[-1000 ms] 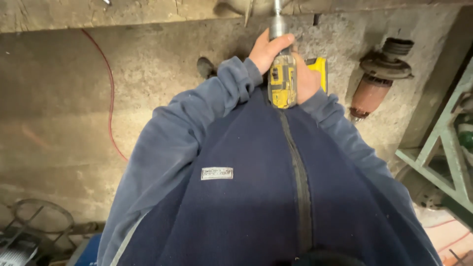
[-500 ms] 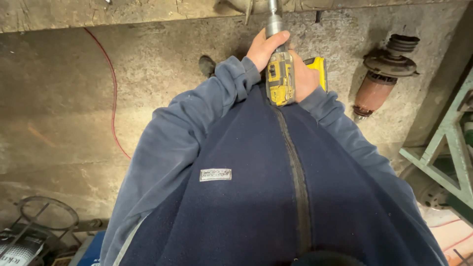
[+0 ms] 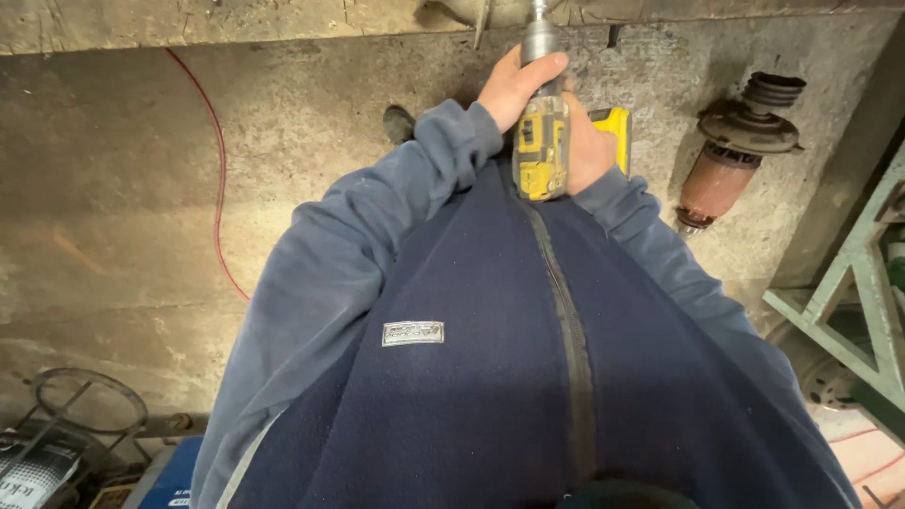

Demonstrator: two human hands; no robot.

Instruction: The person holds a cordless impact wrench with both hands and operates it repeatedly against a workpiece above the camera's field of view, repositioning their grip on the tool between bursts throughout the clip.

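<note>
Gripping a yellow cordless drill [image 3: 541, 146], left hand [image 3: 517, 87] wrapped around its chuck, right hand [image 3: 586, 151] closed on the handle, grey rectangular chest patch [image 3: 413, 333].

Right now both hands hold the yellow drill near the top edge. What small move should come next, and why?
Probably a steady push straight along the tool's axis. The left hand wraps the grey chuck end, the right hand grips the handle of the yellow drill, and its nose already points at the board edge at the top. Where the tip meets it cannot be seen, so keep the push gentle.
</note>
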